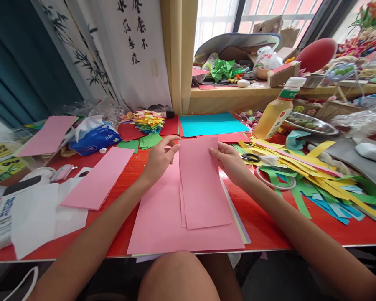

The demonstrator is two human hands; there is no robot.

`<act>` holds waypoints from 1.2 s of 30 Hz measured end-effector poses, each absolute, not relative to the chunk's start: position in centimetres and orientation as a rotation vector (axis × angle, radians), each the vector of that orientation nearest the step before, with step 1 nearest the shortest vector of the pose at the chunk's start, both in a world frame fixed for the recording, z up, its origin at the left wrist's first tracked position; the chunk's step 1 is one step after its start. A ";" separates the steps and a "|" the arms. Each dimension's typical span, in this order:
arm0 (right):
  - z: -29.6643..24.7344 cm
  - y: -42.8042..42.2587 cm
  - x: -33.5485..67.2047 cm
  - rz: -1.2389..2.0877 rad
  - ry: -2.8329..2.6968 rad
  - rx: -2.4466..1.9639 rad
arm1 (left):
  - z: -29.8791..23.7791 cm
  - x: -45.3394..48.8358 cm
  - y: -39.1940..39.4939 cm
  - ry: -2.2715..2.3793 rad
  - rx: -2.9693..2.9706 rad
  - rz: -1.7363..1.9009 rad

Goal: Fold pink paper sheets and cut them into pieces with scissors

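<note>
- Pink paper pieces (205, 188), long and narrow, lie slightly out of line with one another at the centre of the frame, between the two hands.
- Right hand (233, 163), right of centre: its fingers are clamped on the upper right edge of the pieces, with the thumb on top.
- Left hand (161, 156), left of centre: its thumb and forefinger are a little apart at the upper left corner of the pieces; whether they grip the paper, I cannot tell.
- Beneath the pieces, a large pink sheet (156, 225) covers the lower middle of the frame, with pale sheets showing at its edges.
- All this is on a red bench (260, 225).
- Another pink stack (100, 179) lies at the left of the frame, below a blue tissue pack (95, 138).
- A turquoise sheet (213, 124) lies at upper centre.
- Toward the right, yellow strips (324, 184) lie heaped below a tilted bottle (277, 110).
</note>
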State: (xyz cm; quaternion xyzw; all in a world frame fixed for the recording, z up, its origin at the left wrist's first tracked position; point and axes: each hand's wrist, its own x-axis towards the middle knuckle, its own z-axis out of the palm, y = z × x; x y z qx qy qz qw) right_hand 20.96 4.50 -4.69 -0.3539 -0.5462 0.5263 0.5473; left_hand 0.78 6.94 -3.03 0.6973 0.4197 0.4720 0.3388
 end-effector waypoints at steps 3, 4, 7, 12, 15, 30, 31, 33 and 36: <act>-4.7 4.4 21.0 1.255 -1.304 -0.835 | -3.0 0.7 7.0 1.077 1.894 1.265; -4.7 4.4 21.0 1.257 -1.305 -0.832 | -3.0 0.7 7.1 1.072 1.915 1.282; -4.5 4.3 20.9 1.260 -1.306 -0.837 | -3.0 0.5 7.3 1.040 1.927 1.327; -4.2 4.1 20.7 1.246 -1.299 -0.899 | -3.0 0.2 7.6 0.949 1.796 1.245; -4.0 4.0 20.7 1.240 -1.290 -0.910 | -3.1 0.2 7.7 0.927 1.764 1.237; -4.0 3.9 20.6 1.244 -1.269 -0.909 | -2.7 0.4 7.2 0.846 1.742 1.253; -4.0 3.9 20.6 1.243 -1.269 -0.902 | -2.7 0.4 7.1 0.846 1.765 1.259; -3.9 3.9 20.6 1.239 -1.272 -0.883 | -2.6 0.5 6.9 0.881 1.824 1.270; -4.0 3.9 20.6 1.216 -1.280 -0.897 | -2.5 0.5 6.7 0.975 1.882 1.259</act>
